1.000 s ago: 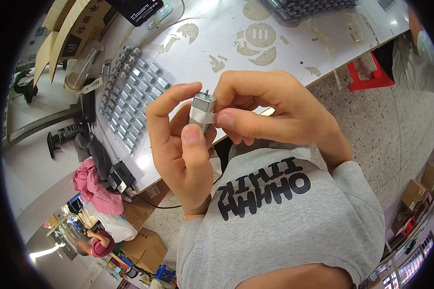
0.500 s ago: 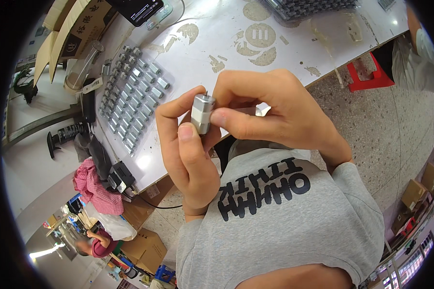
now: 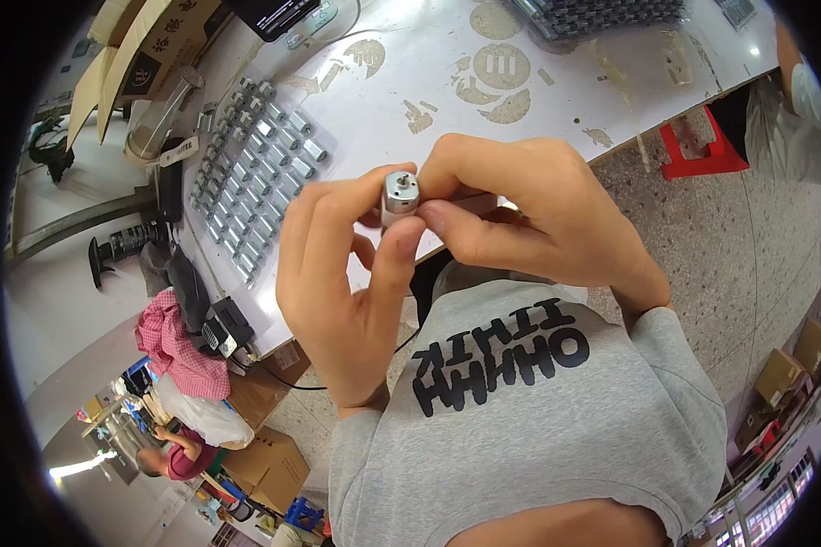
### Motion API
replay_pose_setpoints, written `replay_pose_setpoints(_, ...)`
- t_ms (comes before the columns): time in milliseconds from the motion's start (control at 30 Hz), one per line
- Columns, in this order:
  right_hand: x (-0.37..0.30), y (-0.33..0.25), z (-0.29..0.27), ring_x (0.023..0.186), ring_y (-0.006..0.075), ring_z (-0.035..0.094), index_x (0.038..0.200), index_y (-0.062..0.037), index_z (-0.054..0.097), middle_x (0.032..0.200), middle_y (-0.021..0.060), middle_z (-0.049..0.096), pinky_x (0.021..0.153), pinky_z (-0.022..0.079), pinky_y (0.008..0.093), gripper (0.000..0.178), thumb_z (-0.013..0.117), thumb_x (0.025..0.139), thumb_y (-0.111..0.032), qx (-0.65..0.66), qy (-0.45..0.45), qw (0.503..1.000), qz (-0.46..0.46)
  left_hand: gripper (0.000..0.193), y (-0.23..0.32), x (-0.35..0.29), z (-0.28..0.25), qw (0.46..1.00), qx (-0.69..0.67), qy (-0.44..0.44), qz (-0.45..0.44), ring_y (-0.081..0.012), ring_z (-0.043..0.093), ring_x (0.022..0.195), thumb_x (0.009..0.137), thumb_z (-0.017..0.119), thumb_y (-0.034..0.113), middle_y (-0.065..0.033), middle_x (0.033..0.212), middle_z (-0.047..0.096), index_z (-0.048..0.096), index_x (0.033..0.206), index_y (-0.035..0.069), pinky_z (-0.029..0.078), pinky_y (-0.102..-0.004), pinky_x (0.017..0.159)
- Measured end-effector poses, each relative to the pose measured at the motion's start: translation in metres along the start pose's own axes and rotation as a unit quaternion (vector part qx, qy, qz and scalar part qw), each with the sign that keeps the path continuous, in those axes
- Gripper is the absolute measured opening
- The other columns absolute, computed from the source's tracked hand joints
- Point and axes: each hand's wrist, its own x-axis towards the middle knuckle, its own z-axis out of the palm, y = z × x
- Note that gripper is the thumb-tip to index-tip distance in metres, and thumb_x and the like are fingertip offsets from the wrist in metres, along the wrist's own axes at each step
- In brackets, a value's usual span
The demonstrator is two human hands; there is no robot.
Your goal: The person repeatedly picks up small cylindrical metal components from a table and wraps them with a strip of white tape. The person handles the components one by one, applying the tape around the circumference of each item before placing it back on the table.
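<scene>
A small silver electric motor [image 3: 400, 193] is held up between my two hands, over the near edge of the table. Its round-cornered metal end with a short shaft tilts up toward me, while fingers cover most of its lower body. My left hand [image 3: 337, 264] pinches it from the left with thumb and fingers. From the right, the thumb and forefinger of my right hand [image 3: 538, 214] close on its side. Left of my hands, a clear plastic tray [image 3: 255, 173] carries rows of similar motors.
More small dark parts [image 3: 593, 18] are packed at the table's far side. A cardboard box [image 3: 155, 55], a clear cylinder [image 3: 160, 123] and a black device [image 3: 228, 326] stand leftward. A red stool [image 3: 702, 150] is beyond the table's right edge. Another person [image 3: 187, 453] works at lower left.
The motor has tipped so that its shaft end faces me more, and it has shifted slightly right. My left fingers and thumb have changed their hold on it.
</scene>
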Motion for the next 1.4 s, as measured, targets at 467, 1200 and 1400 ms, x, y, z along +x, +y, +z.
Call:
replay_pose_setpoints(467, 0.002, 0.026, 0.03, 0.044, 0.0063, 0.041, 0.064, -0.007, 0.05, 0.053, -0.0022, 0.04, 0.038, 0.028, 0.0176, 0.012, 0.06, 0.059, -0.008, -0.371, -0.006, 0.837, -0.402, 0.021, -0.051, -0.015, -0.001, 0.866, -0.355, -0.201, -0.289, -0.0046, 0.046, 0.057, 0.083, 0.046, 0.015, -0.001, 0.067, 0.053, 0.058, 0.082, -0.002, 0.039, -0.0182, 0.052)
replay_pose_setpoints(1200, -0.011, 0.037, 0.025, 0.042, 0.0087, 0.041, 0.079, 0.0028, 0.049, 0.054, 0.0029, 0.048, 0.038, 0.03, 0.0212, 0.005, 0.049, 0.081, -0.002, 0.037, 0.121, 0.978, -0.165, 0.023, -0.218, 0.053, -0.112, 0.983, 0.092, 0.062, -0.146, -0.0095, 0.056, 0.081, 0.08, 0.059, 0.015, -0.0049, 0.092, 0.061, 0.061, 0.101, 0.006, 0.043, -0.0209, 0.07)
replay_pose_setpoints(1400, -0.013, 0.031, 0.026, 0.043, 0.0086, 0.041, 0.081, 0.0013, 0.047, 0.056, 0.0045, 0.048, 0.04, 0.031, 0.0202, 0.012, 0.047, 0.086, -0.009, 0.215, 0.087, 0.97, -0.079, 0.021, -0.245, 0.071, -0.106, 0.975, 0.186, 0.069, -0.099, -0.0155, 0.06, 0.075, 0.076, 0.061, 0.008, -0.0063, 0.083, 0.061, 0.06, 0.097, 0.004, 0.045, -0.0268, 0.067)
